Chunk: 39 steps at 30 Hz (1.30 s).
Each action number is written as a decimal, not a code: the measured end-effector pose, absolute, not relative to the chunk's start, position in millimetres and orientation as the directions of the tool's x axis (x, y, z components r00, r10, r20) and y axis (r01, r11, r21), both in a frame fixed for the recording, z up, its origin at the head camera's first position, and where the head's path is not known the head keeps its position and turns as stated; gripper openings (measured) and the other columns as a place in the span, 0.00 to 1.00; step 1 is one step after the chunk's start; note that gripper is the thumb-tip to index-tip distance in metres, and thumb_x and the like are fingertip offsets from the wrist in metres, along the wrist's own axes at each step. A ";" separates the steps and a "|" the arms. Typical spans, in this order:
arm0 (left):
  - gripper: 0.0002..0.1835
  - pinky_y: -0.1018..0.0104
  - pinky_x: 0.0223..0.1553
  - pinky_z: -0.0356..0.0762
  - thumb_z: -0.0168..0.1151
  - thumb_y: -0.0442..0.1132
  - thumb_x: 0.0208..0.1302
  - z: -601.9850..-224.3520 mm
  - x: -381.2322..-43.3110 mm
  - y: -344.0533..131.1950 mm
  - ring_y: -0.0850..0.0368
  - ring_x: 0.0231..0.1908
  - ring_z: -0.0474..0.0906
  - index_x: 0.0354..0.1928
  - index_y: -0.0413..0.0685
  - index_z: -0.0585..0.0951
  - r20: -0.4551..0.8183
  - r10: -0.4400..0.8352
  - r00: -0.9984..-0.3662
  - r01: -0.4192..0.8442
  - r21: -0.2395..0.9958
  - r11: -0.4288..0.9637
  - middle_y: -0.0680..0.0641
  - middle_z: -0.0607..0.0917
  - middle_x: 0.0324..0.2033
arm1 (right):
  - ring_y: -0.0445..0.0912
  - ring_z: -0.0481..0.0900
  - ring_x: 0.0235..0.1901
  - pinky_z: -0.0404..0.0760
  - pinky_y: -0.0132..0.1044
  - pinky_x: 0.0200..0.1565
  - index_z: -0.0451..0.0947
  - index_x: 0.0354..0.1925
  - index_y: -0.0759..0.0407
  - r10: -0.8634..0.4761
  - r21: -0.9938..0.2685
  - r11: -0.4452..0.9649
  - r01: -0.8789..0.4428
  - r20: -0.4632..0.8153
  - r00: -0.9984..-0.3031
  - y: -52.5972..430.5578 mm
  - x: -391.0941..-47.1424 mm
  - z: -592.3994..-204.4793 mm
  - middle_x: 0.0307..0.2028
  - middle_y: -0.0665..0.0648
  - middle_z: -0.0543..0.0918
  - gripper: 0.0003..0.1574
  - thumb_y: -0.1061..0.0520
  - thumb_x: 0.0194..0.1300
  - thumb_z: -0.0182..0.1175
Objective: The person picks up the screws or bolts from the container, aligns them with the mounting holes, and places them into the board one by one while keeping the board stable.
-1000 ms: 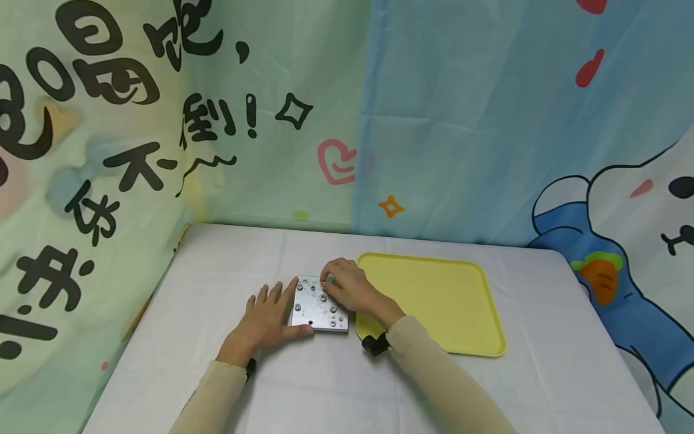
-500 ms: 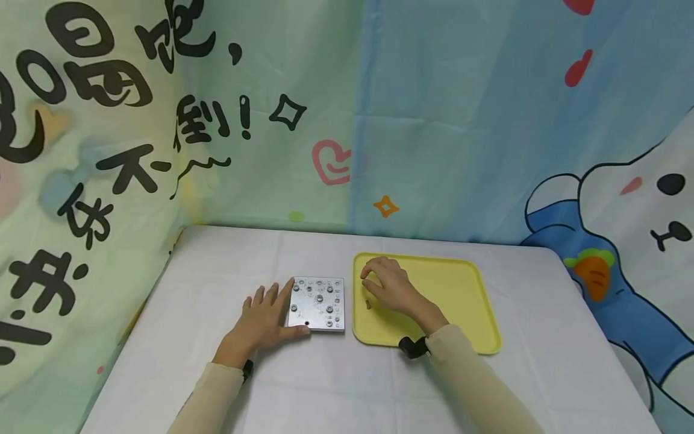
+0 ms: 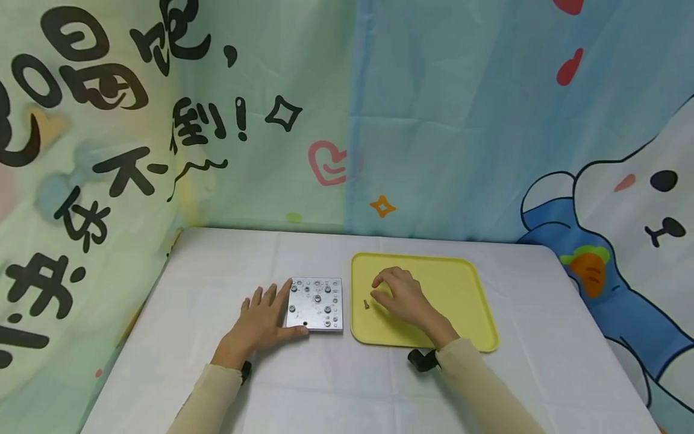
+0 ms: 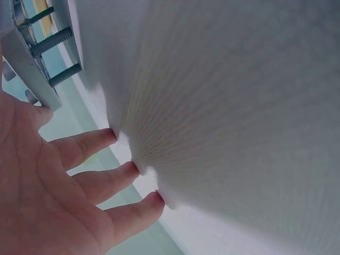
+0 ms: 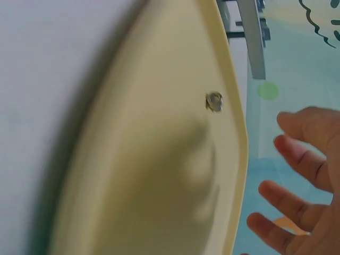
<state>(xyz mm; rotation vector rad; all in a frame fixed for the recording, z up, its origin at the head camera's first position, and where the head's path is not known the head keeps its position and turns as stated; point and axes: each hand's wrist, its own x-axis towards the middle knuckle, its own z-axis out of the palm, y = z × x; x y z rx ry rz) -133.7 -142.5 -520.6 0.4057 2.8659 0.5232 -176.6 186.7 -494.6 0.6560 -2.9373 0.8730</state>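
Observation:
A square metal plate (image 3: pixel 316 314) with several screws set in it lies on the white table. My left hand (image 3: pixel 265 321) rests beside it, fingers spread, the index finger at its far left corner and the thumb along its near edge. Seen from the left wrist, threaded screw shanks (image 4: pixel 51 42) stick out of the plate's underside, and three fingertips press on the cloth. My right hand (image 3: pixel 402 296) hovers over the yellow tray (image 3: pixel 450 301), fingers loosely bent and holding nothing. Left of those fingers, one small screw (image 3: pixel 365 304) lies on the tray.
White cloth (image 3: pixel 347 386) covers the table. The tray's raised rim (image 3: pixel 425 257) stands just right of the plate. Behind the table hangs a printed curtain (image 3: pixel 461 120) with lettering and a cartoon animal.
My right hand has left the plate and moved right over the tray, and a small screw now shows on the tray. The left hand has stayed at the plate.

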 end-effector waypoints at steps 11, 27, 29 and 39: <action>0.60 0.29 0.65 0.53 0.62 0.75 0.55 -519.3 -133.0 -143.0 0.26 0.70 0.52 0.80 0.52 0.48 -0.144 0.300 -0.943 0.228 0.378 0.897 0.30 0.60 0.72 | 0.60 0.77 0.51 0.73 0.61 0.51 0.85 0.38 0.58 -0.243 -0.473 0.836 -0.278 0.136 -0.961 170.9 -161.5 -500.8 0.50 0.60 0.80 0.13 0.52 0.59 0.73; 0.61 0.29 0.65 0.52 0.62 0.75 0.55 -522.6 -134.0 -143.7 0.26 0.71 0.52 0.81 0.53 0.48 -0.145 0.293 -0.945 0.221 0.376 0.900 0.31 0.60 0.72 | 0.58 0.75 0.44 0.76 0.54 0.42 0.82 0.31 0.55 -0.215 -0.363 0.905 -0.222 0.061 -0.975 156.5 -156.6 -512.1 0.45 0.60 0.80 0.12 0.48 0.60 0.71; 0.61 0.29 0.65 0.52 0.62 0.75 0.55 -522.9 -133.7 -144.0 0.26 0.71 0.52 0.81 0.53 0.48 -0.141 0.297 -0.944 0.227 0.376 0.898 0.31 0.61 0.72 | 0.58 0.75 0.44 0.76 0.55 0.41 0.82 0.30 0.54 -0.212 -0.356 0.908 -0.219 0.060 -0.976 155.9 -156.0 -512.7 0.44 0.60 0.80 0.12 0.49 0.60 0.71; 0.61 0.29 0.65 0.52 0.61 0.75 0.55 -520.9 -133.4 -144.3 0.26 0.71 0.52 0.81 0.52 0.48 -0.139 0.304 -0.942 0.232 0.385 0.893 0.31 0.60 0.72 | 0.57 0.75 0.43 0.76 0.54 0.41 0.81 0.28 0.54 -0.197 -0.346 0.916 -0.205 0.058 -0.979 155.6 -156.6 -514.1 0.43 0.60 0.80 0.12 0.50 0.62 0.69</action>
